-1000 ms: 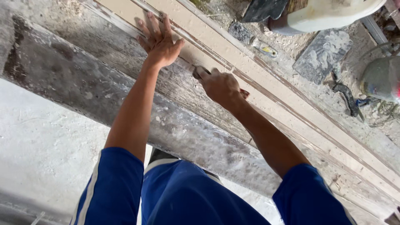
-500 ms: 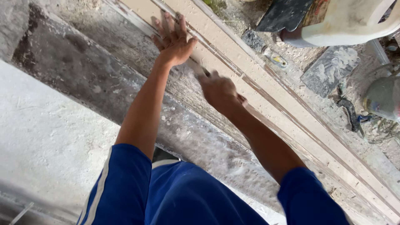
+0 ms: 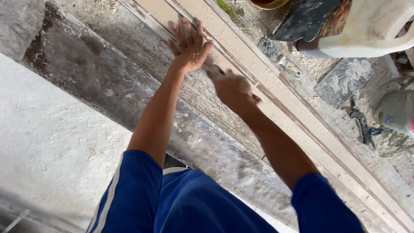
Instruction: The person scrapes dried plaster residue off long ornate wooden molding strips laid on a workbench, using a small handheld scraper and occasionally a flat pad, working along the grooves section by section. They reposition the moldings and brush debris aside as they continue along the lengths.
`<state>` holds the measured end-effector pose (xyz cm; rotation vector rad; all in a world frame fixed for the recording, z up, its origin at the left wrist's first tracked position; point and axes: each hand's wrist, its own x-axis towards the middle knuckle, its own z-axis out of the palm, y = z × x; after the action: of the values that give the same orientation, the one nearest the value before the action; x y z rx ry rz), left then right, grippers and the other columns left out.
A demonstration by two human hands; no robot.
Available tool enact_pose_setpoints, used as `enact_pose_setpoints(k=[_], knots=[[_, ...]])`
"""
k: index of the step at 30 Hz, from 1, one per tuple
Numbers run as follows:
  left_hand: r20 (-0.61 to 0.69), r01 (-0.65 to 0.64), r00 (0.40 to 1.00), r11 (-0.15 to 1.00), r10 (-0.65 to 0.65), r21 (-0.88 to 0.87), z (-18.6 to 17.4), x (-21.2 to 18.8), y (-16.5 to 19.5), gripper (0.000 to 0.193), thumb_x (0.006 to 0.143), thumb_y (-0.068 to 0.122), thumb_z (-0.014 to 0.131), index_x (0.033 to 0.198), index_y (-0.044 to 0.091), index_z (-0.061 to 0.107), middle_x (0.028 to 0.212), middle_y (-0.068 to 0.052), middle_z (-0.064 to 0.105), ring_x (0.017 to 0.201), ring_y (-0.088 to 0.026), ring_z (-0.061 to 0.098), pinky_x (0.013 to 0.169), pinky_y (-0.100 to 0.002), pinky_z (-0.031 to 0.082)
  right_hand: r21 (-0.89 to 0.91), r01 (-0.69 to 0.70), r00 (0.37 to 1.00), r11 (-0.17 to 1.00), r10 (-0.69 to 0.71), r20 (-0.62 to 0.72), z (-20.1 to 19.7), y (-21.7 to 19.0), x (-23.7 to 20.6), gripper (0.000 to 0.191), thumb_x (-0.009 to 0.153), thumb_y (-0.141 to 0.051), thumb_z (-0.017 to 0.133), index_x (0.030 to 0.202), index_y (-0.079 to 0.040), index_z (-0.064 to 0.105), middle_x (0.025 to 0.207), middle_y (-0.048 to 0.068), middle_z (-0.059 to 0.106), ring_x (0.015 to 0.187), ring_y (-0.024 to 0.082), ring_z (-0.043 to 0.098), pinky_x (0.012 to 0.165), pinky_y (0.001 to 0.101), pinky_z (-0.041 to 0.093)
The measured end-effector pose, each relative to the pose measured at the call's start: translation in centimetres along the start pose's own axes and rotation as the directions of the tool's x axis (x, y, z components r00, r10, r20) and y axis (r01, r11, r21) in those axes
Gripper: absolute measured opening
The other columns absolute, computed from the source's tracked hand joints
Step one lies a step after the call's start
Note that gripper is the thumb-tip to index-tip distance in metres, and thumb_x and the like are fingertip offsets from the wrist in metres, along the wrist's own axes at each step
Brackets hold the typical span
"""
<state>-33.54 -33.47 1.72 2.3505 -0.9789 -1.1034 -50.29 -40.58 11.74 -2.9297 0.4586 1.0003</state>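
A long pale wooden moulding strip runs diagonally across a rough, dusty bench plank. My left hand lies flat on the strip, fingers spread, pressing down on it. Just to the right of it, my right hand is closed around a small tool whose dark tip touches the strip. The right hand is blurred by motion, so I cannot tell what kind of tool it is. Both arms reach out from blue sleeves.
Beyond the strip lie a small scraper, a dark flat trowel blade, a white plastic jug and a grey plaster-smeared square. A grey rounded object sits at the right edge. A pale concrete floor is below left.
My right hand has slid along the strip toward my left hand and is now blurred. My left hand stays flat on the strip.
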Motion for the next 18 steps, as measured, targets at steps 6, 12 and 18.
enact_pose_setpoints(k=[6, 12, 18], knots=[[0.04, -0.007, 0.999, 0.997, 0.01, -0.076, -1.1, -0.1, 0.6, 0.088, 0.102, 0.074, 0.021, 0.167, 0.025, -0.013, 0.166, -0.019, -0.033, 0.148, -0.052, -0.032, 0.119, -0.071, -0.014, 0.191, -0.132, 0.989, 0.973, 0.114, 0.099, 1.0, 2.7, -8.5, 0.052, 0.107, -0.038, 0.041, 0.157, -0.029, 0.029, 0.097, 0.018, 0.066, 0.065, 0.032, 0.071, 0.048, 0.0443, 0.059], [0.053, 0.011, 0.999, 0.997, -0.008, -0.072, -0.6, 0.2, 0.3, 0.086, 0.103, 0.073, 0.02, 0.167, 0.026, -0.014, 0.165, -0.018, -0.034, 0.148, -0.049, -0.034, 0.119, -0.07, -0.017, 0.217, -0.199, 0.967, 0.956, 0.156, 0.2, 0.6, 1.2, -6.0, 0.053, 0.108, -0.028, 0.037, 0.16, -0.023, 0.027, 0.1, 0.02, 0.065, 0.062, 0.029, 0.071, 0.045, 0.0437, 0.06], [0.06, 0.011, 0.998, 0.991, -0.003, -0.136, -0.7, 0.6, -0.3, 0.084, 0.103, 0.07, 0.022, 0.166, 0.027, -0.013, 0.165, -0.017, -0.035, 0.148, -0.047, -0.037, 0.119, -0.069, -0.018, 0.051, 0.021, 0.987, 0.998, -0.013, -0.16, 1.3, 0.5, -0.2, 0.043, 0.11, -0.044, 0.046, 0.144, -0.018, 0.047, 0.09, 0.009, 0.068, 0.066, 0.025, 0.068, 0.052, 0.0405, 0.056]])
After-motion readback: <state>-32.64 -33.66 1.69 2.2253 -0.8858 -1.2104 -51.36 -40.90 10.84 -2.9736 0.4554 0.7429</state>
